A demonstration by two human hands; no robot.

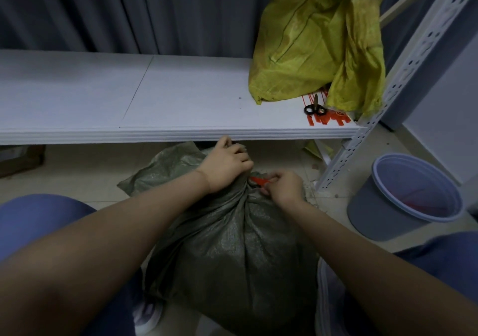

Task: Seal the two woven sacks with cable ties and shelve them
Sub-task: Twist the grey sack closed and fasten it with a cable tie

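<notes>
My left hand (224, 166) is curled tight around the gathered neck of the grey-green woven sack (232, 253), just above frame centre, fingers wrapped over the bunched cloth. My right hand (283, 187) sits just beside it to the right, fingers pinched closed on an orange cable tie (258, 180) that lies across the neck between the two hands. The tie's visible stretch runs roughly left to right; how far it goes round the neck I cannot tell.

The sack stands on the floor between my knees in the lower centre, neck pointing up and away toward the shelf edge, its loose mouth flopped out to the upper left of my left hand. I can read no print or label on it.

Above, the white shelf (129, 97) spans the frame. At its right end slumps the yellow woven sack (318, 40), mouth open and sagging, leaning by the perforated upright (403, 82). In front of it lie black-handled scissors (314, 108) on a scatter of spare orange ties (333, 119). A grey bin (382, 214) stands on the floor at right.
</notes>
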